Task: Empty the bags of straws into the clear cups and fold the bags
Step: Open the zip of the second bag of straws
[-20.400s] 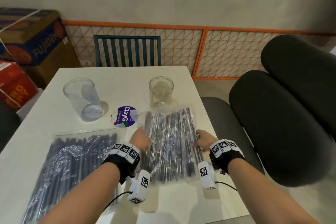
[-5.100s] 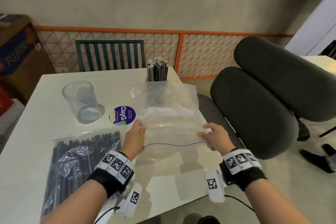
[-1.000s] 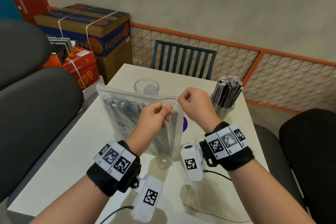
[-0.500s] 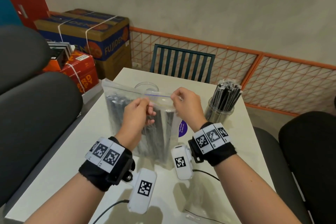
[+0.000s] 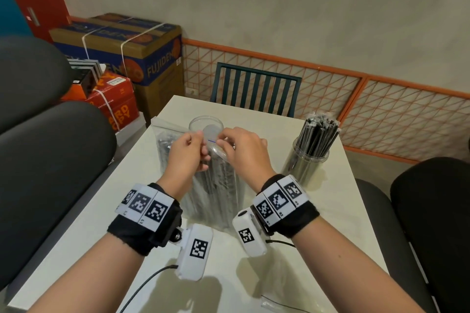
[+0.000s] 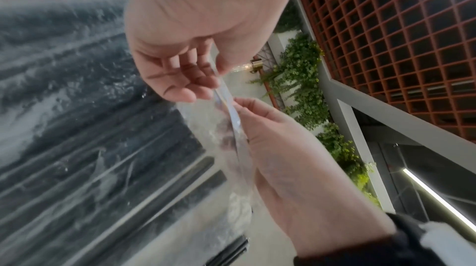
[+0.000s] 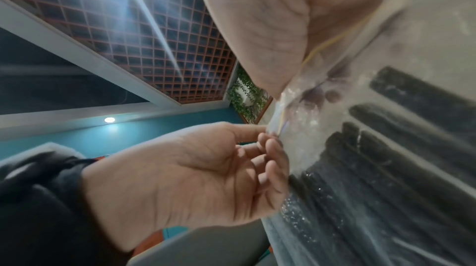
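white table (image 5: 338, 211) carries a straw-filled cup (image 5: 306, 168) at 2 o'clock; left hand (image 5: 187, 157) and right hand (image 5: 244, 152) pinch the upright bag of straws (image 5: 216, 195) at its seal, closer together than half a second ago; empty cup (image 5: 206, 126) behind.

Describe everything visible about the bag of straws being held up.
The bag of straws is a clear, crinkled zip-top plastic pouch packed with long black straws lying lengthwise. It is held roughly upright over the white table, in front of the empty clear cup. The left hand and right hand each pinch its top edge at the zip strip, close together. Whether its bottom touches the table is unclear.
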